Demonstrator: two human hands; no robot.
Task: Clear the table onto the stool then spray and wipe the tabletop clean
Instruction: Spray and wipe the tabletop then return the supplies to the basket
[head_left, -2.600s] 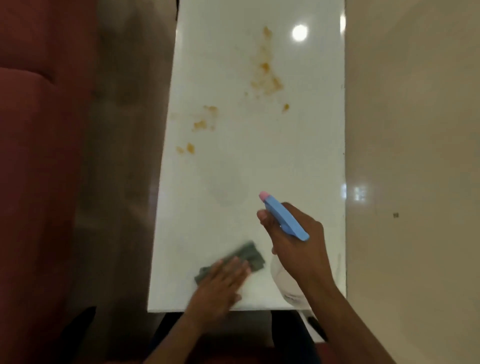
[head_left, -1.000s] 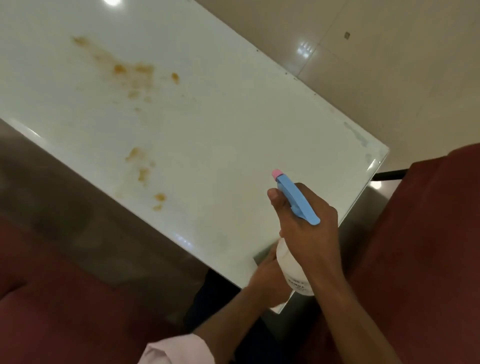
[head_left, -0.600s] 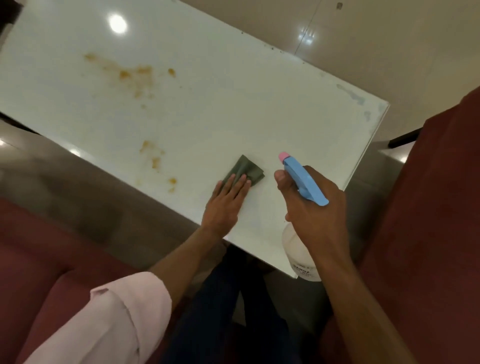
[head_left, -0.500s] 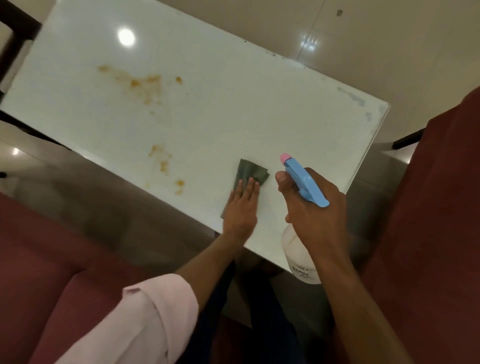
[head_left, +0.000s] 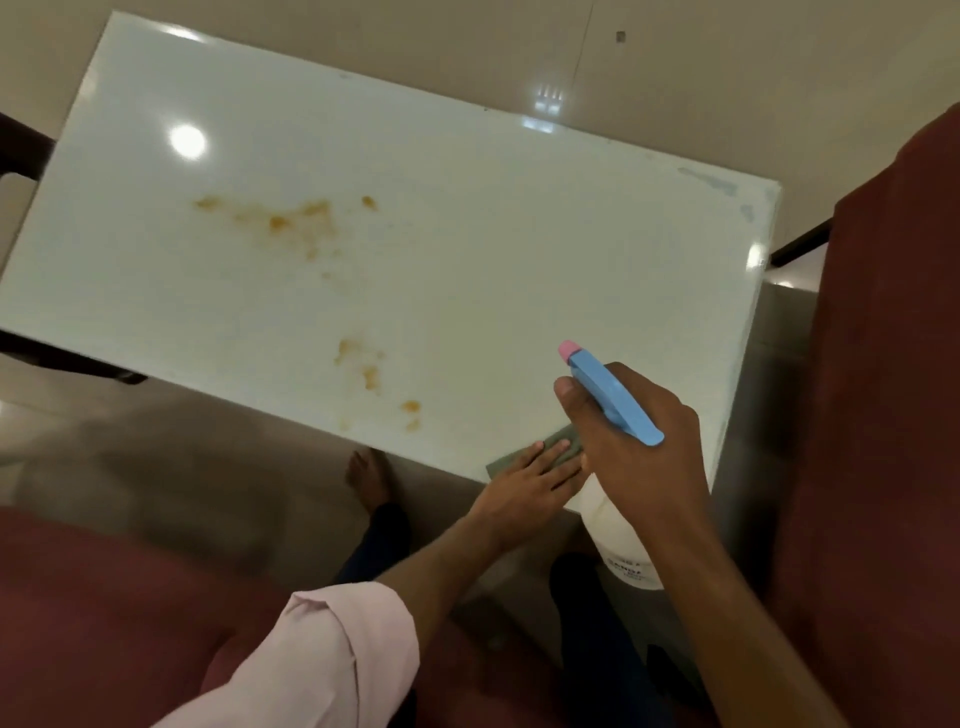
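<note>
The white glossy tabletop (head_left: 467, 249) carries orange-brown stains in its middle left (head_left: 280, 221) and near the front edge (head_left: 371, 371). My right hand (head_left: 634, 447) grips a white spray bottle (head_left: 618, 540) with a blue trigger head and pink nozzle, held above the table's near right corner. My left hand (head_left: 524, 488) presses flat on a grey-green cloth (head_left: 561, 449) at the table's near edge. Part of the cloth is hidden behind my right hand.
Dark red sofa cushions flank the table at the right (head_left: 883, 364) and the lower left (head_left: 104, 597). Beige tiled floor (head_left: 675, 62) lies beyond the table. My bare foot (head_left: 369, 478) rests on the floor below the near edge.
My left hand has slid the cloth back toward the near right edge of the table, partly under my right hand. The view has shifted so more of the table shows.
</note>
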